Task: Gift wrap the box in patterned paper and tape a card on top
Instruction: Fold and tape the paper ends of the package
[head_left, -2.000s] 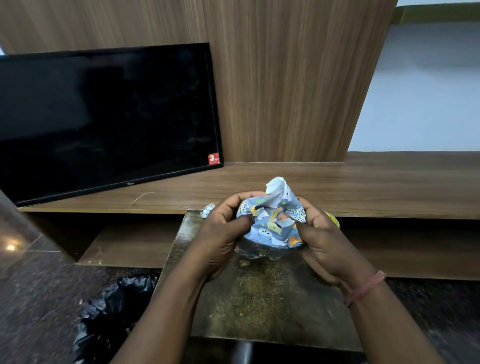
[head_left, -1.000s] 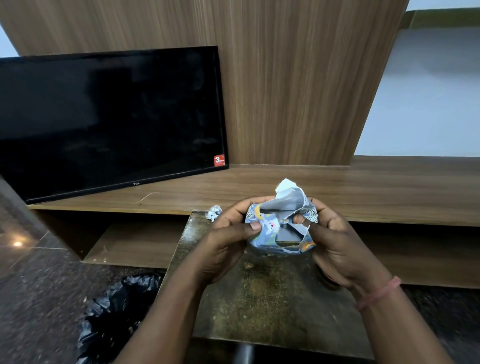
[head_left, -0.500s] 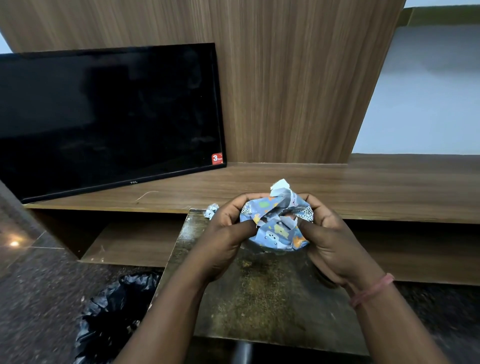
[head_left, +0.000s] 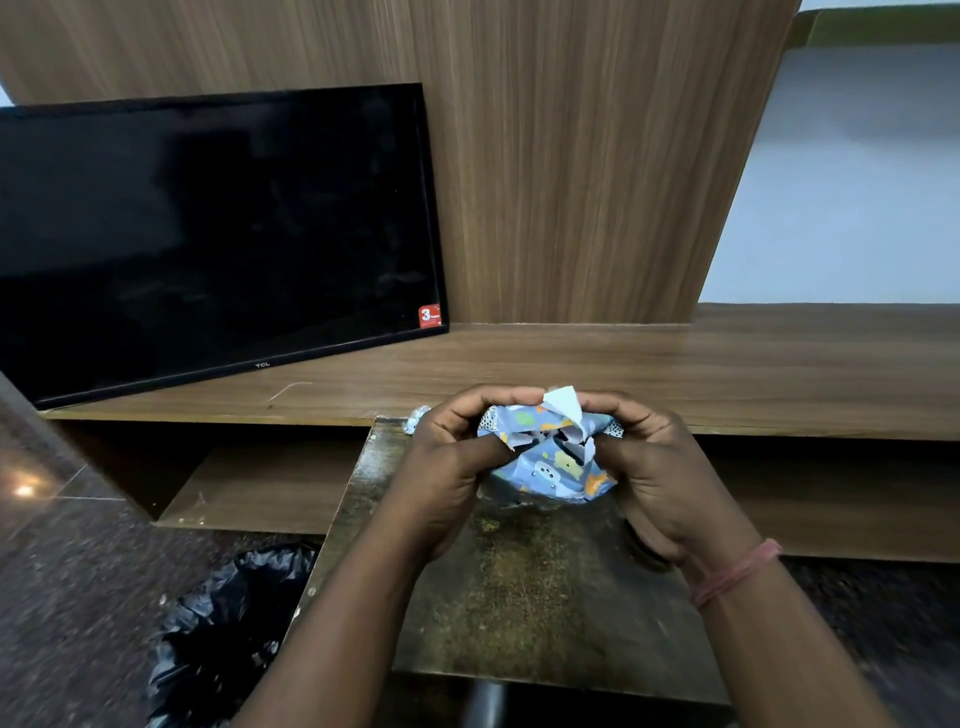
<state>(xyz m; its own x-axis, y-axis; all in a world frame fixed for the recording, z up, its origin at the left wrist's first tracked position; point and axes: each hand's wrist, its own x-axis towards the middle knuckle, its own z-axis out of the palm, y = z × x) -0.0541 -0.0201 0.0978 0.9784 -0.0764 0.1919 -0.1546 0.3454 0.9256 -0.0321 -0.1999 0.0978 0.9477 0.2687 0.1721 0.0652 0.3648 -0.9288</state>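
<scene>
I'm reading "TCL" in small pale letters on the bottom bezel of the television, roughly at its middle. At the screen's lower right corner sits a red sticker with a big white "3" on it; the smaller print beside and under that numeral is too tiny for me to make out.

The box itself is out of sight, swallowed by the crumpled patterned paper at frame centre. The left hand and right hand cover the bundle's sides. A small paper scrap peeks from behind the left hand, mostly hidden. The television runs off the left edge. The black bag at lower left is blurred and partly cut off by the bottom edge.
</scene>
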